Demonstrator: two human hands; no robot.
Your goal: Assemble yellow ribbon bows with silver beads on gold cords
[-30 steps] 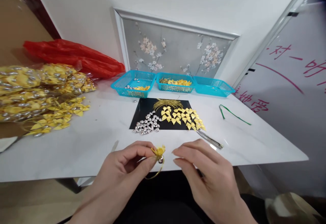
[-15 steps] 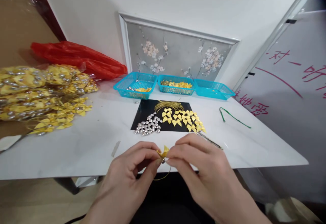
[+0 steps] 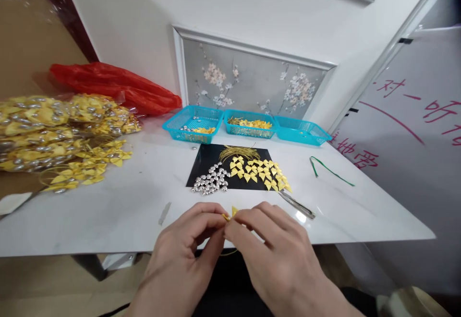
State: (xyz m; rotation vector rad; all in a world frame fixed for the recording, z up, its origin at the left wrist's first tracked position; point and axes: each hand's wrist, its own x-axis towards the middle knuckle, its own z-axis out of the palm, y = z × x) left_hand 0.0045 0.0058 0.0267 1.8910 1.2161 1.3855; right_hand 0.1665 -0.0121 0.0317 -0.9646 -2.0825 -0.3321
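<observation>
My left hand (image 3: 187, 249) and my right hand (image 3: 273, 249) meet at the table's near edge, both pinched on one small yellow ribbon bow (image 3: 230, 213). A thin gold thread loop (image 3: 230, 252) hangs below the fingers. Only the bow's tips show between the fingertips. Beyond the hands lies a black mat (image 3: 203, 163) with a heap of silver heart beads (image 3: 212, 184), several yellow bows (image 3: 259, 172) and a bundle of gold threads (image 3: 238, 152).
Metal tweezers (image 3: 297, 205) lie right of the mat, with a green wire (image 3: 329, 170) further right. Three blue baskets (image 3: 300, 132) line the back. Bags and loose finished yellow bows (image 3: 57, 139) pile at the left beside a red plastic bag (image 3: 115, 86).
My right hand has moved left from apart to meet the left hand and has pinched the bow. The silver bead and most of the bow are now covered by the fingers.
</observation>
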